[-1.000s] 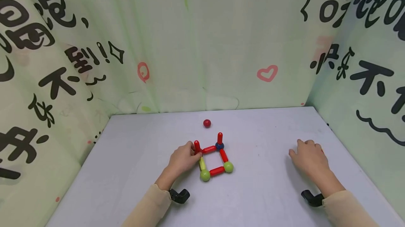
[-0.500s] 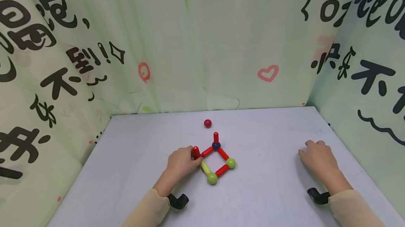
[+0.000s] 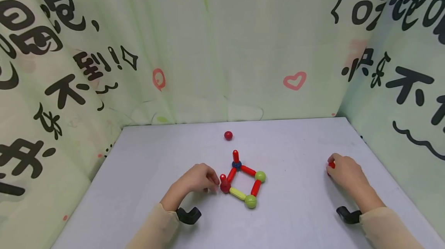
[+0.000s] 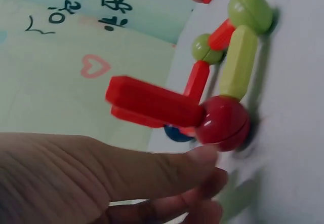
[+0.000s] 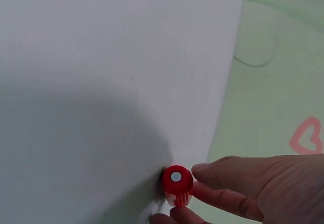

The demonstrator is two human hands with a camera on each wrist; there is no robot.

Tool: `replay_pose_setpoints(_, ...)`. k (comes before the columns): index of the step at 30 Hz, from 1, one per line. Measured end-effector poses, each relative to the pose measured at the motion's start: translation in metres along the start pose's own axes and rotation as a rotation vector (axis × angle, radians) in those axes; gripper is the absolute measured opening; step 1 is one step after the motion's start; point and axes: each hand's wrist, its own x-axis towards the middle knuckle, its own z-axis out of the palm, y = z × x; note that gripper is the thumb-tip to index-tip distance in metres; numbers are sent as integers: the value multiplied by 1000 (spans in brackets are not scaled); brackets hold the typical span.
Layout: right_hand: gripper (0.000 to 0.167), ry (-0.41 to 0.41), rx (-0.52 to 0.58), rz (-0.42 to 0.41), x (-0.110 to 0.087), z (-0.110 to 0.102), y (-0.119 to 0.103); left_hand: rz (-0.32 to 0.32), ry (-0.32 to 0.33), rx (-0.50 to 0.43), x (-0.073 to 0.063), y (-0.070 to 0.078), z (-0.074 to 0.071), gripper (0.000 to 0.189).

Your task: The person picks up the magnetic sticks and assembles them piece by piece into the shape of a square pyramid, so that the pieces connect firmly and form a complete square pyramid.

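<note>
A square frame of magnetic rods and balls lies on the table, with two green balls (image 3: 260,176), a blue ball (image 3: 236,165) and a red ball (image 3: 225,187) at its corners. Three sides are red rods and one is a yellow rod (image 4: 239,62). Upright red rods (image 3: 235,156) rise from the blue and red balls. Just left of the red ball is my left hand (image 3: 199,179), fingers loosely bent and holding nothing; its thumb tip overlaps the ball in the left wrist view. Farther right, my right hand (image 3: 347,173) pinches a red magnetic rod (image 5: 177,183), its silver end showing.
A loose red ball (image 3: 228,135) lies behind the frame, toward the back of the white table (image 3: 167,144). Pale green curtains (image 3: 222,48) with dark writing and a pink heart stand along the back and both sides. Each wrist carries a black mount (image 3: 189,216).
The frame has turned counter-clockwise on the table and its red-ball corner came nearer. My left hand has let go of that corner. A red rod now shows in my right hand, which shifted right.
</note>
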Motion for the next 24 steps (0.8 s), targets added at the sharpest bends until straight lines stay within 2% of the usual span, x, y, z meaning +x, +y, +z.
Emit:
replay_pose_setpoints(2,26,-12,14,-6,1,1,-4,-8,31,-33,5,-1,-4,2)
replay_pose_setpoints(7,20,-66,73,5,2,2,-15,-35,96,-108,24,0,1,18)
replay_pose_setpoints(12,31,-150,135,29,5,5,-31,-36,132,-168,44,5,13,34)
replay_pose_setpoints(15,38,-194,157,14,6,10,-46,-56,157,-172,51,8,18,38)
replay_pose_setpoints(20,38,-192,204,-55,5,20,-74,-70,149,-182,58,13,22,41)
replay_pose_setpoints(24,32,-174,303,-122,1,25,-99,-53,133,-203,59,16,24,39)
